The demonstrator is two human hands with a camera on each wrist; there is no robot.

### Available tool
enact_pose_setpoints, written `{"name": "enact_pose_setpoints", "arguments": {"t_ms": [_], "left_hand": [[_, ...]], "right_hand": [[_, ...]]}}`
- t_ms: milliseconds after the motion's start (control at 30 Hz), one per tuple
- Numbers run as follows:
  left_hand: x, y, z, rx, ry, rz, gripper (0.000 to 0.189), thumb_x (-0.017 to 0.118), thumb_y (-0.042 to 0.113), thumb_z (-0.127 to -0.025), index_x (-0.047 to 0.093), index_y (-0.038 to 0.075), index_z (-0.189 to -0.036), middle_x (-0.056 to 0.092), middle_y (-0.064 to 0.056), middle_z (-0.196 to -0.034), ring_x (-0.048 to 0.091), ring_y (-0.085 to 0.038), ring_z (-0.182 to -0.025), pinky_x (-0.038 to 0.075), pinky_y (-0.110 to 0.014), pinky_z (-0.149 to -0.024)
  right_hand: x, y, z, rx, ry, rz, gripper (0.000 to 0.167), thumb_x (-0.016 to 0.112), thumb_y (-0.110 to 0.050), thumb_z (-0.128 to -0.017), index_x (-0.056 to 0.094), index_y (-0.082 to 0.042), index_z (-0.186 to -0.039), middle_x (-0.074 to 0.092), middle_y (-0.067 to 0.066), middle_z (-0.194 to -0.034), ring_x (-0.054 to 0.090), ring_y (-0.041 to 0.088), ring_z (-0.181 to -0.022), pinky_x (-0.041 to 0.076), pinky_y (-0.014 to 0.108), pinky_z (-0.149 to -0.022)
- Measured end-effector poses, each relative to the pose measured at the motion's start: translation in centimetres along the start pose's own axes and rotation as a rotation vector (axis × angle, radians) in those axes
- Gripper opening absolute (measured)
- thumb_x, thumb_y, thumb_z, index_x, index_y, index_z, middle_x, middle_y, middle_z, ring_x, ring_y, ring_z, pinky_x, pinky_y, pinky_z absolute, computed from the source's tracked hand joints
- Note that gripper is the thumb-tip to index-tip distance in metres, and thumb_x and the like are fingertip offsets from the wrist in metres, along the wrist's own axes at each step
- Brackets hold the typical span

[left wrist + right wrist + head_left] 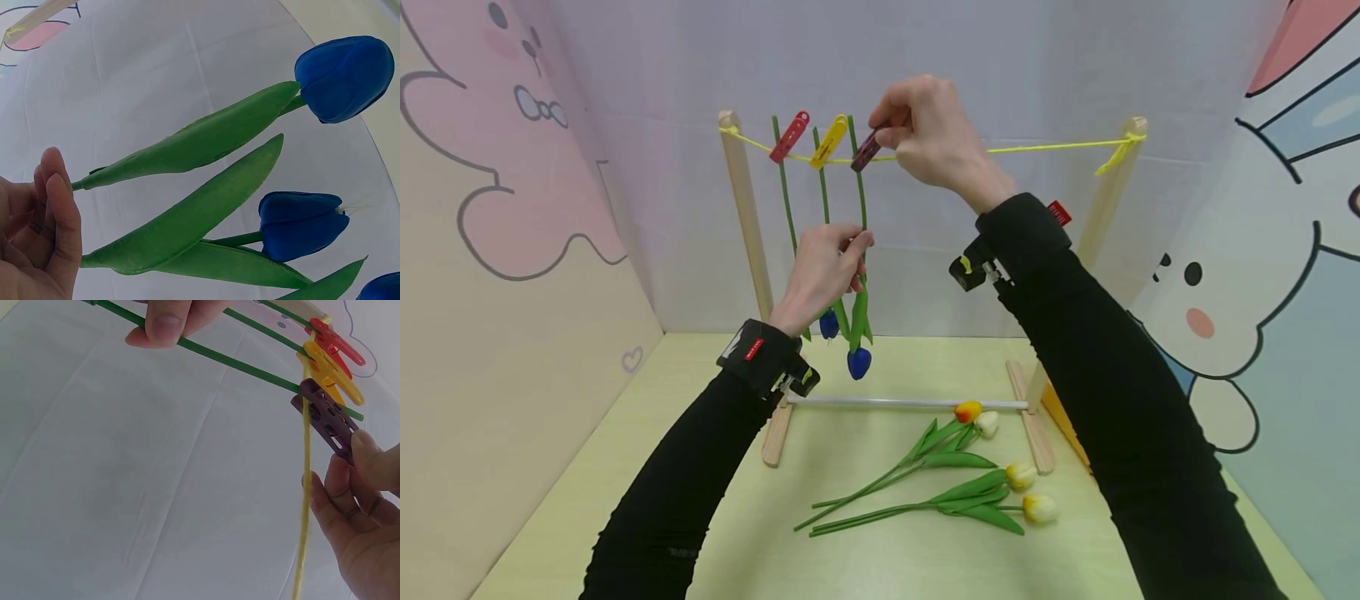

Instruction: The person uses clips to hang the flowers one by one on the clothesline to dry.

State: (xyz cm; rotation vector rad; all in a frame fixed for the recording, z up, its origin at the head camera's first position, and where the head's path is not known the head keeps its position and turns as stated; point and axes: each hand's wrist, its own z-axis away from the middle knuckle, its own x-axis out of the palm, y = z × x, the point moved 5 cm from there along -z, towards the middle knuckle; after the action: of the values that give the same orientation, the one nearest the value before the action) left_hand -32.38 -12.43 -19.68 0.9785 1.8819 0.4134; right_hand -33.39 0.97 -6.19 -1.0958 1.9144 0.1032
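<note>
A wooden rack (747,217) carries a yellow string (1052,147) with a red clip (789,137), a yellow clip (829,141) and a dark purple clip (866,153). Three blue tulips hang head down from them. My right hand (889,130) pinches the purple clip (325,419), which sits on the string (305,506) over a green stem (250,369). My left hand (852,247) grips that stem lower down, above its blue head (859,363). In the left wrist view, blue heads (347,75) and leaves (187,147) extend from my left hand (44,225).
Several loose tulips (955,479) with orange, white and yellow heads lie on the pale green table (647,467) in front of the rack's white bottom bar (895,403). Cartoon-printed walls close in the left, back and right sides.
</note>
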Motion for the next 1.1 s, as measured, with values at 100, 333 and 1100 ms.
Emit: {"name": "enact_pose_setpoints", "arguments": {"t_ms": [100, 333, 1100], "left_hand": [[0.02, -0.01, -0.09, 0.006, 0.002, -0.011, 0.026, 0.053, 0.020, -0.106, 0.072, 0.002, -0.105, 0.062, -0.010, -0.068, 0.059, -0.018, -0.049, 0.047, -0.023, -0.049], [-0.01, 0.04, -0.11, 0.026, 0.002, -0.020, 0.026, 0.053, 0.020, -0.106, 0.072, 0.004, -0.099, 0.060, -0.009, -0.064, 0.061, -0.023, -0.050, 0.046, -0.025, -0.049], [0.04, 0.15, 0.04, -0.011, -0.012, -0.007, 0.025, 0.055, 0.020, -0.105, 0.073, 0.003, -0.105, 0.058, -0.007, -0.061, 0.065, -0.032, -0.057, 0.045, -0.023, -0.048]], "right_hand": [[0.00, 0.10, -0.08, 0.003, -0.007, -0.008, 0.021, 0.055, 0.000, -0.100, 0.072, 0.005, -0.111, 0.071, 0.020, -0.105, 0.054, 0.020, -0.083, 0.041, 0.020, -0.072], [-0.01, 0.36, -0.20, 0.012, -0.015, -0.025, 0.022, 0.054, -0.001, -0.100, 0.073, 0.004, -0.112, 0.071, 0.021, -0.107, 0.056, 0.022, -0.084, 0.041, 0.021, -0.073], [-0.08, 0.53, 0.07, 0.027, -0.024, -0.043, 0.024, 0.055, -0.003, -0.101, 0.071, 0.004, -0.118, 0.070, 0.021, -0.111, 0.056, 0.023, -0.087, 0.042, 0.021, -0.075]]}}
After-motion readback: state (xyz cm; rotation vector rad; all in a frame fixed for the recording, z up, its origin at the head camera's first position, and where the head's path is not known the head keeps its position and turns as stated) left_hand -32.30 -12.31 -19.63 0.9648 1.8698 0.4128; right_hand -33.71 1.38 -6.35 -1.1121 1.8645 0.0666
